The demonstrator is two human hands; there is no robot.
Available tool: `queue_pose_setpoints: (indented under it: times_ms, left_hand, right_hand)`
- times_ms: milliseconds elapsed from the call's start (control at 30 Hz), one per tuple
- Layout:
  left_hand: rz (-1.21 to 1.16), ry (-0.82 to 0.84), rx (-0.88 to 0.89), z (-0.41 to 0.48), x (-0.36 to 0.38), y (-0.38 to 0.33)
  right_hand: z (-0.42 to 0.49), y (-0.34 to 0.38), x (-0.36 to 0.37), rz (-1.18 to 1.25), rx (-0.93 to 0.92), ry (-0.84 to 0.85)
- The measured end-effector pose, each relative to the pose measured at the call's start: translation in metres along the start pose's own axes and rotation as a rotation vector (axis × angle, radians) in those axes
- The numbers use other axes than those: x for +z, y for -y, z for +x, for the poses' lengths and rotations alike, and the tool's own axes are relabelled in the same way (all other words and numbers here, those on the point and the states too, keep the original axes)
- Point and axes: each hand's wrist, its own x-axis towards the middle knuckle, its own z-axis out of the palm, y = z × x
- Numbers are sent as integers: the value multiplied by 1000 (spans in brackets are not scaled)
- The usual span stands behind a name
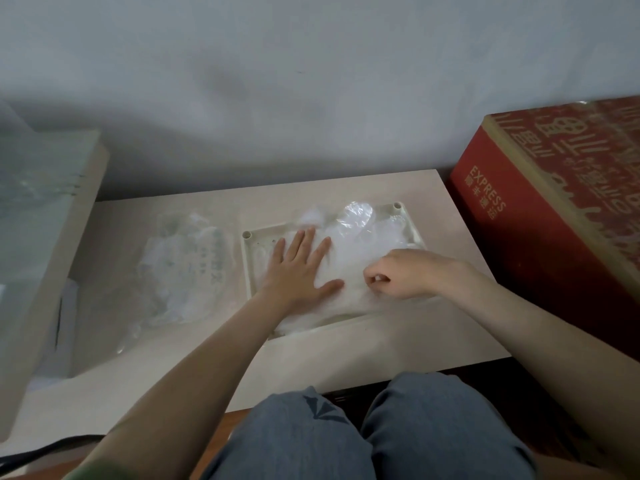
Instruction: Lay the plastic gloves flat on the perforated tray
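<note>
1. Far left: a pale board [86, 216], tilted up, with a clear sheet [34, 188] over it.
2. Next, flat on the pale surface [433, 327]: a clear bag [183, 271] with white plastic inside, just beside the tray and not touching either hand.
3. In the middle of the surface: the tray [248, 268], pale, with a raised rim and a small round post at two corners.
4. Left hand [298, 268]: palm down over the left part of the tray, pressing on the gloves, with fingers [308, 242] straight and spread apart, holding nothing.
5. Gloves [353, 251]: thin clear plastic, piled on the tray and hiding most of it. Far end crinkled and puffed up, near end hanging a little over the front rim.
6. Right hand [401, 275]: on the right part of the pile, close to the left thumb, with fingers curled in and pinching a bit of glove against the thumb.
7. Far right: a big red box [540, 244] with gold marks and the word EXPRESS, just beside the surface and against the grey wall [311, 81].
</note>
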Motion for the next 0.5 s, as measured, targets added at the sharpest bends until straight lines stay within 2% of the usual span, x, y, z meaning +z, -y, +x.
queue_pose_setpoints:
  times_ms: [100, 133, 233, 300, 367, 500]
  left_hand:
    - [13, -5, 0, 0, -1, -2]
    - [19, -11, -3, 0, -2, -3]
    - [72, -48, -13, -2, -6, -8]
    - [118, -70, -13, -1, -10, -11]
    - [136, -80, -18, 0, -12, -12]
    - [73, -64, -63, -1, -8, -6]
  right_hand:
    - [-10, -8, 0, -93, 57, -14]
    - [-10, -9, 2, -75, 50, -103]
    - [0, -3, 7, -59, -180, -596]
    - [15, 14, 13, -98, -262, -747]
    - [35, 28, 29, -41, -179, -740]
    - [56, 26, 58, 32, 173, -507]
